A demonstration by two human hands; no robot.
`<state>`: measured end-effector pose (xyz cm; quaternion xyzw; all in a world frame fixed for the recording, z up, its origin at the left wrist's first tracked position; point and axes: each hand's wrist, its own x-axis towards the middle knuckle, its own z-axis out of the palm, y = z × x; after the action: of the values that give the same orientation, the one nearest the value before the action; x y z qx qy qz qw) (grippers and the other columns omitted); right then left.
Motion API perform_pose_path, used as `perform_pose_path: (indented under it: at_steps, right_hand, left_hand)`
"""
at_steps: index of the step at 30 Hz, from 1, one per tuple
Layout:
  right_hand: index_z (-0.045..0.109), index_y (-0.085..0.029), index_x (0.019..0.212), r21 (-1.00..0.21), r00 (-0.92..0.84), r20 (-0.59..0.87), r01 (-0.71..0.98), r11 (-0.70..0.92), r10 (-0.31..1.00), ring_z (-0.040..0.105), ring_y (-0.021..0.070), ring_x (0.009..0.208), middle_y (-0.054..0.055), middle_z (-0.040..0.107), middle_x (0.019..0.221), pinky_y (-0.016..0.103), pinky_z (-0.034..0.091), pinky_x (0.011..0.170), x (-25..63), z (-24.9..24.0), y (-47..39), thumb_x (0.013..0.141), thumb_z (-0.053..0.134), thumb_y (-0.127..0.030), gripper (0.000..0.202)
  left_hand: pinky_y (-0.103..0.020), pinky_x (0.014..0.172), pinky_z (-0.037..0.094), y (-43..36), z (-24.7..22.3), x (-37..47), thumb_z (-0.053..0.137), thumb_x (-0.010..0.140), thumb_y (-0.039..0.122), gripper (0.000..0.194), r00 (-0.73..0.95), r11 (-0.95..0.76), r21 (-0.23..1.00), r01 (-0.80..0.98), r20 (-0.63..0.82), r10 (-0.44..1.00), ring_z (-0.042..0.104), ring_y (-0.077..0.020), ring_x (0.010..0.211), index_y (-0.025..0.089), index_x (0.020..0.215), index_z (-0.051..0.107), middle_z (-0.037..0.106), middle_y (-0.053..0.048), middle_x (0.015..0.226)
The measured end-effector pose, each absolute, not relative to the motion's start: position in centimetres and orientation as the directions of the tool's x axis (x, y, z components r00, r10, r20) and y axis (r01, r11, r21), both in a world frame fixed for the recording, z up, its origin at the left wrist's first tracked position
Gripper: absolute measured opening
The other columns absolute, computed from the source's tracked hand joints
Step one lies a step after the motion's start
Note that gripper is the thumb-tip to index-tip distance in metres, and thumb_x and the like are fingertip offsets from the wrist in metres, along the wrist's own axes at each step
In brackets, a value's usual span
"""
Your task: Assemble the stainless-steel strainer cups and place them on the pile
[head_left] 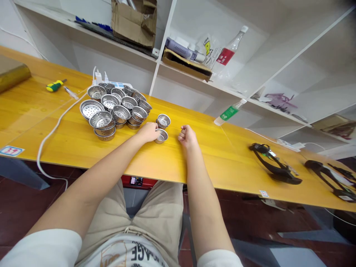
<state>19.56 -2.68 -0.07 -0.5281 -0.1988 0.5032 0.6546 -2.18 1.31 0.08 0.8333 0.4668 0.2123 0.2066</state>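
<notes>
My left hand (149, 132) grips the left rim of a small perforated metal cup (161, 136) on the yellow table. Just behind that cup stands another metal cup (163, 121), apart from my fingers. To the right, my right hand (187, 136) is curled into a fist, with nothing visible in it. Several more metal cups (121, 114) are grouped and partly stacked left of my left hand, their holed bottoms showing through the open tops.
A white cable (52, 130) crosses the table (205, 163) at the left, near a yellow-green screwdriver (55, 86). A green-labelled bottle (229, 113) leans against the shelf. Black headsets (275, 168) lie at the right.
</notes>
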Motion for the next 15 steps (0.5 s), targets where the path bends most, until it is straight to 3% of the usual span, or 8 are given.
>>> perform_pose_path:
  at_steps: [5, 10, 15]
  right_hand:
    - [0.045, -0.023, 0.074, -0.896, 0.409, -0.265, -0.439, -0.066, 0.873, 0.010, 0.0061, 0.037, -0.015, 0.015, 0.047, 0.017, 0.013, 0.032, 19.51, -0.13, -2.67, 0.092, 0.056, -0.022, 0.021]
    - [0.045, -0.023, 0.074, -0.906, 0.413, -0.256, -0.417, -0.069, 0.874, 0.010, 0.0065, 0.037, -0.014, 0.015, 0.047, 0.017, 0.013, 0.033, 19.53, -0.34, -2.59, 0.091, 0.056, -0.023, 0.020]
    - [0.051, -0.023, 0.072, -0.949, 0.474, -0.209, -0.309, -0.061, 0.855, 0.014, 0.0091, 0.040, -0.012, 0.019, 0.047, 0.020, 0.014, 0.036, 19.85, -0.86, -2.10, 0.093, 0.051, -0.022, 0.020]
  left_hand:
    - [-0.031, 0.086, 0.053, 1.27, 0.29, -2.22, 0.060, 0.087, 0.028, 0.025, 0.417, -0.425, 0.575, 0.699, 0.156, 0.895, 0.074, -0.0281, 0.097, 0.017, 0.102, 0.076, 0.079, -0.016, 0.104]
    - [-0.036, 0.096, 0.053, 0.93, 0.52, -2.25, 0.057, 0.090, 0.029, 0.029, 0.443, -0.496, 0.501, 0.709, 0.231, 0.866, 0.071, -0.0316, 0.109, 0.016, 0.108, 0.075, 0.077, -0.018, 0.115]
    - [-0.038, 0.099, 0.053, 1.04, 0.13, -2.03, 0.053, 0.091, 0.022, 0.033, 0.442, -0.497, 0.501, 0.708, 0.234, 0.866, 0.070, -0.0321, 0.114, 0.015, 0.116, 0.073, 0.075, -0.019, 0.120]
